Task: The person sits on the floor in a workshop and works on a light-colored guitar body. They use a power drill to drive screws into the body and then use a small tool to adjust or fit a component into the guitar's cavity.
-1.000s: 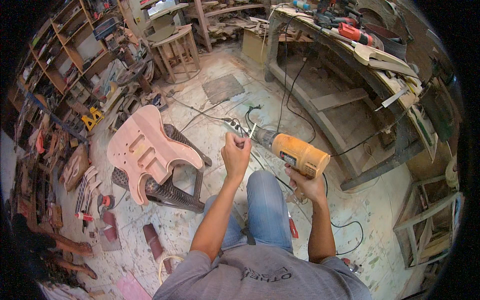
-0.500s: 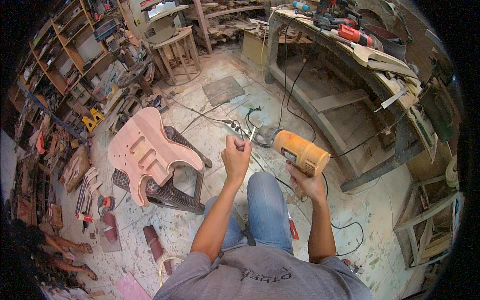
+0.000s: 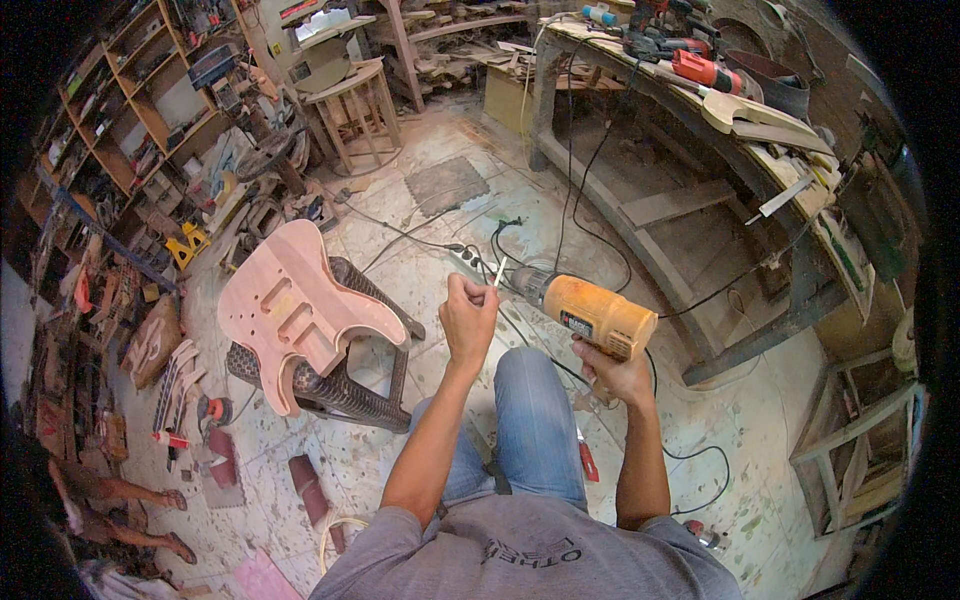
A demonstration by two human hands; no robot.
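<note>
With fingers [image 3: 484,292] of the left hand [image 3: 468,322] pinched together, holds a thin pale strip [image 3: 501,271] low down, presumably for clearance from the nozzle [image 3: 533,284] at three o'clock; in the curled right hand [image 3: 617,375], grips a yellow heat gun [image 3: 600,315] from below. At nine o'clock, on a dark stool [image 3: 350,397], a pale guitar body [image 3: 330,320], probably for raised support. Farther, at ten o'clock, a shelf unit [image 3: 183,50] with small, indistinct items inside.

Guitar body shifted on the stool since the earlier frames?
No. Judged against the dark stool, the guitar body shows no visible shift either way.
</note>
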